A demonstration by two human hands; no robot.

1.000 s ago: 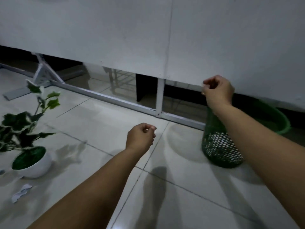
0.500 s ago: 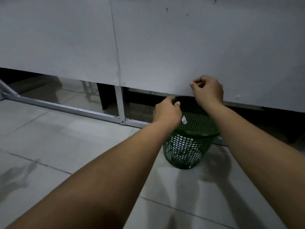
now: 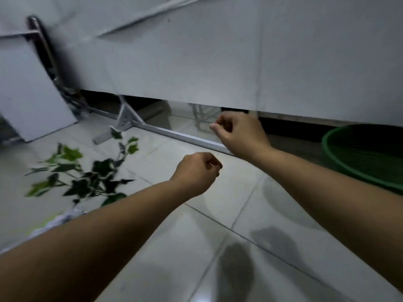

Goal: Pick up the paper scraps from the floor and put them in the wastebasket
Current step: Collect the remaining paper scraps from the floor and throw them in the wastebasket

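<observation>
We see one tiled floor (image 3: 218,247), one green wastebasket (image 3: 366,158) at the right edge, and one potted ivy plant (image 3: 91,177) at left. Our two hands hover mid-air: the left hand (image 3: 196,173) has its grip curled, holding nothing we can make out, and the right hand (image 3: 242,131) likewise. No paper scrap shows clearly.

Two bare hands were in view, the left hand (image 3: 197,173) and the right hand (image 3: 241,132). There was one green wastebasket (image 3: 362,158), one leafy potted plant (image 3: 87,171) and one white panel (image 3: 218,62).
</observation>
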